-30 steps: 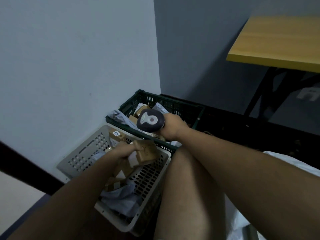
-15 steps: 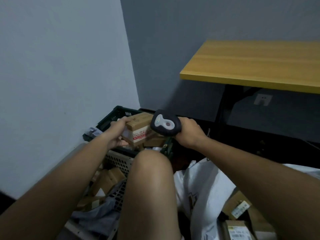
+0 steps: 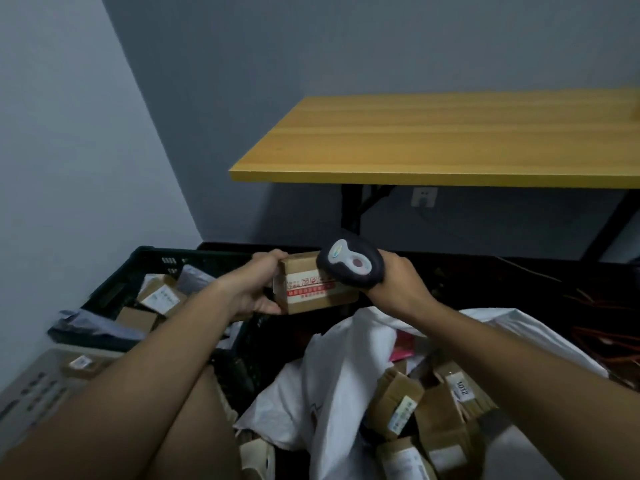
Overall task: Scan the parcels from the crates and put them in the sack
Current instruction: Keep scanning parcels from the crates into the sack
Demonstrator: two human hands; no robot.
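Observation:
My left hand (image 3: 252,289) grips a small brown cardboard parcel (image 3: 311,292) with red and white tape, held in the air above the gap between crate and sack. My right hand (image 3: 398,285) holds a dark handheld scanner (image 3: 351,265) whose head sits right over the parcel's top right corner. Below the hands lies the open white sack (image 3: 339,372) with several brown parcels inside. A dark green crate (image 3: 152,261) with more parcels stands at the left by the wall. A grey crate (image 3: 31,386) sits nearer, at the lower left.
A yellow wooden table (image 3: 433,143) on black legs stands behind the sack. Grey walls meet in a corner at the left. Orange cables (image 3: 609,337) lie on the dark floor at the right. My knee (image 3: 204,420) rises between the crates and the sack.
My left hand lifted the parcel out of the grey crate and carried it right, towards the sack. The scanner moved with it and stays against the parcel. The view swung right.

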